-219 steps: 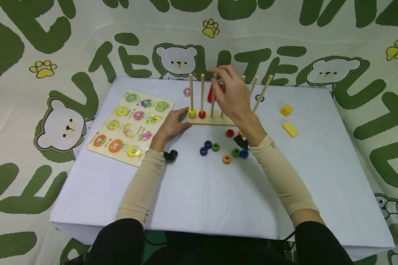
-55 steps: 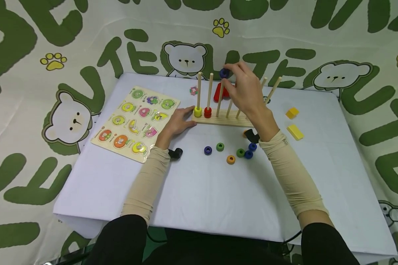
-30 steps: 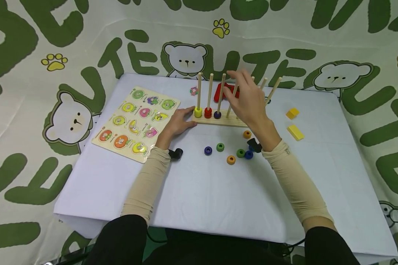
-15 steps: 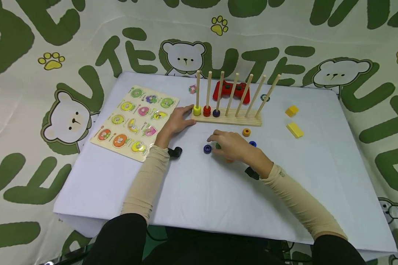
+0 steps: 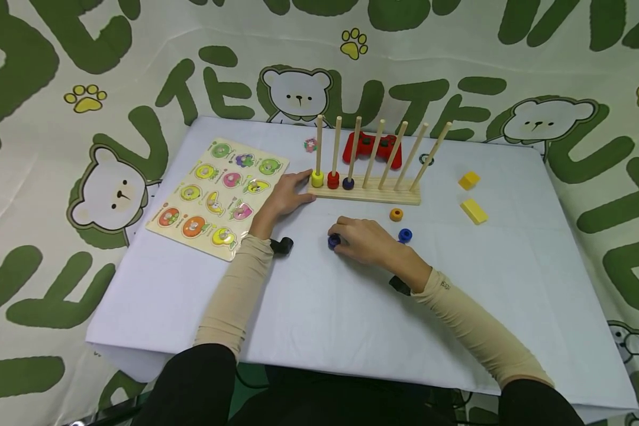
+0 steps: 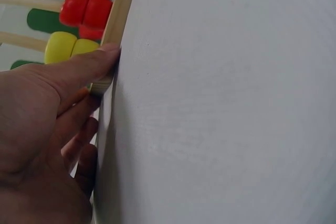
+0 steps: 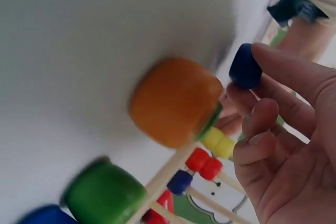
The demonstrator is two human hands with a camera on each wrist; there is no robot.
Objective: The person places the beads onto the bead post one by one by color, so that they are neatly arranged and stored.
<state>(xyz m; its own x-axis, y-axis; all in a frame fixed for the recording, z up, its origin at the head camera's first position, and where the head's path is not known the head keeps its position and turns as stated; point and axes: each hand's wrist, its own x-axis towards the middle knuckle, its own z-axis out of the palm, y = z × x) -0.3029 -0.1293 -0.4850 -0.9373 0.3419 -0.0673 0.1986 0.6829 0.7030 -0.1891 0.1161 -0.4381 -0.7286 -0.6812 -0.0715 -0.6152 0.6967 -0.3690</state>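
Right hand (image 5: 367,241) is pinching dark blue bead (image 5: 332,241), nearer than peg rack (image 5: 386,194); left hand (image 5: 286,196) is gripping rack's far-left end.

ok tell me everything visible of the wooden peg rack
The peg rack looks like pale wood: a flat base on the white cloth, with seven pegs. From its left end, yellow beads, red beads and a dark blue bead sit on three pegs; four are bare. The left hand grips that end.
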